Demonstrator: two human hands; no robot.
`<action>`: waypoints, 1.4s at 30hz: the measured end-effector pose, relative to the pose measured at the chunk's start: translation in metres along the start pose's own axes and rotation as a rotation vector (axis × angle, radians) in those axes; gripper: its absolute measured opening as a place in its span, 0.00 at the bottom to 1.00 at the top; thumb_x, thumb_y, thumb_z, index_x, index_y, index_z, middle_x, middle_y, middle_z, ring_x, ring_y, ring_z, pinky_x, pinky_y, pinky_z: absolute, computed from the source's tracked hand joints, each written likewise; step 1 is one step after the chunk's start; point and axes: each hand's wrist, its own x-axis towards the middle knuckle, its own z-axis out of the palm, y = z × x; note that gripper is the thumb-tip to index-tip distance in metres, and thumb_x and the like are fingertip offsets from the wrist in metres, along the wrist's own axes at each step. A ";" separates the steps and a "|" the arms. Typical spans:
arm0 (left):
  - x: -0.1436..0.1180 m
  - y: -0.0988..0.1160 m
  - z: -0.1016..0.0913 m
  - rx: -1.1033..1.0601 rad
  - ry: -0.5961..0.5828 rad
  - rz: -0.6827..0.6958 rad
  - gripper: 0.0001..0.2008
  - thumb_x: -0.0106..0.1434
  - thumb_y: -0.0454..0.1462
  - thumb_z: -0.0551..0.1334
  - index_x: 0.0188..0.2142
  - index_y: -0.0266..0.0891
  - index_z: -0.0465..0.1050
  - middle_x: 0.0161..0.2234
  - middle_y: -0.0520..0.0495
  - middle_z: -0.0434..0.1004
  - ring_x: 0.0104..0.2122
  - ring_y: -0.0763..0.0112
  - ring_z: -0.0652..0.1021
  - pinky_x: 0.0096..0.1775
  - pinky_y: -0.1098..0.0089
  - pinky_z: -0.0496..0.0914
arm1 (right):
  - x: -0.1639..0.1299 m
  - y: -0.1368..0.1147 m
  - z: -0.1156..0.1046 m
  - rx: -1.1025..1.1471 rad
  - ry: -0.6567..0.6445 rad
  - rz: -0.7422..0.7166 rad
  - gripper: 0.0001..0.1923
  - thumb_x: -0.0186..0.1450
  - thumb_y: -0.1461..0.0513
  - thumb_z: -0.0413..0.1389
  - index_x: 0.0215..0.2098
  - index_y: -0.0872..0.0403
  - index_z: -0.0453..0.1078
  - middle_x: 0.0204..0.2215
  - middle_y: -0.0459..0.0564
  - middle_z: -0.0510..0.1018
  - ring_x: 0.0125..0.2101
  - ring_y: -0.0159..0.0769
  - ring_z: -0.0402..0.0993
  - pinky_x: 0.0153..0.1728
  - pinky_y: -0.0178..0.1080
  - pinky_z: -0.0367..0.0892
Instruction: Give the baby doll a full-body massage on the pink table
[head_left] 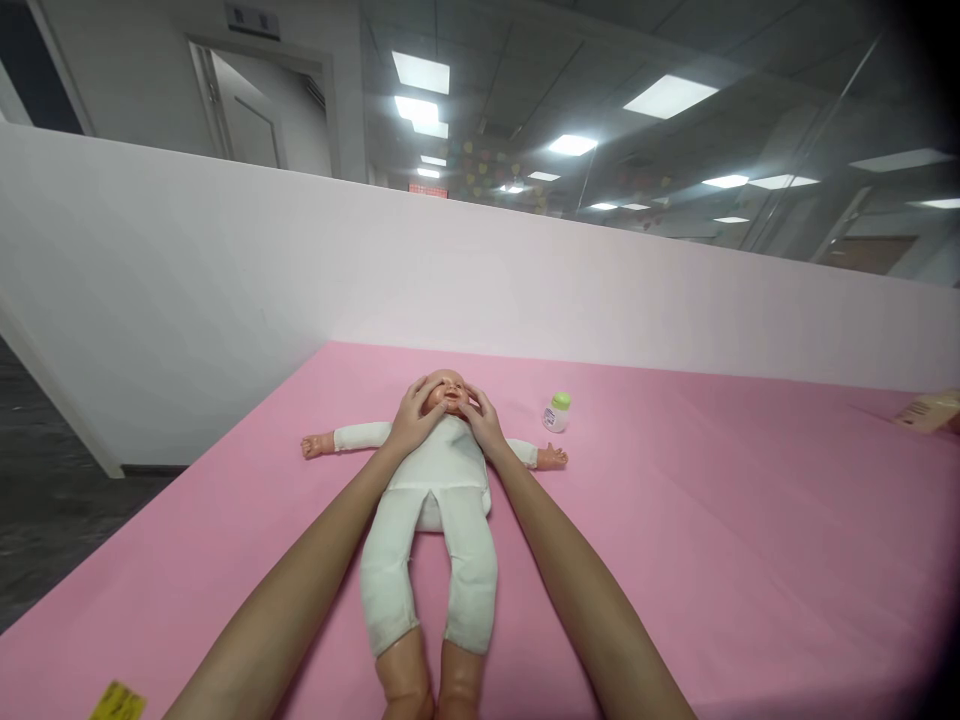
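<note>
Lower left lay a cropped yellow tag (118, 702). The left hand (415, 420), fingers spread, half hid one cheek of a doll (436, 458), mid-frame, its feet out of view; the right hand (486, 422), also spread, the other. Right of centre stood a bottle (556, 412), label unreadable.

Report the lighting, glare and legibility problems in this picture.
Head view: ceiling lights glare white; head view: both right-hand corners fall to black; head view: the doll is clearly lit, but print on the bottle is too small to read.
</note>
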 end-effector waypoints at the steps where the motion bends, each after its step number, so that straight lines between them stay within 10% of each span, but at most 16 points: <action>1: 0.000 0.000 0.000 -0.003 0.001 -0.009 0.29 0.69 0.52 0.62 0.67 0.51 0.68 0.70 0.44 0.59 0.71 0.52 0.61 0.69 0.52 0.59 | 0.000 0.001 0.000 0.001 0.000 0.005 0.29 0.62 0.52 0.63 0.60 0.50 0.71 0.63 0.53 0.74 0.62 0.46 0.71 0.64 0.49 0.67; 42: 0.000 0.001 0.000 -0.010 0.005 -0.009 0.29 0.68 0.53 0.63 0.66 0.52 0.69 0.70 0.43 0.61 0.71 0.51 0.62 0.69 0.51 0.59 | 0.001 0.002 0.000 0.022 -0.002 0.016 0.33 0.59 0.52 0.67 0.60 0.49 0.71 0.64 0.54 0.72 0.62 0.47 0.72 0.65 0.50 0.67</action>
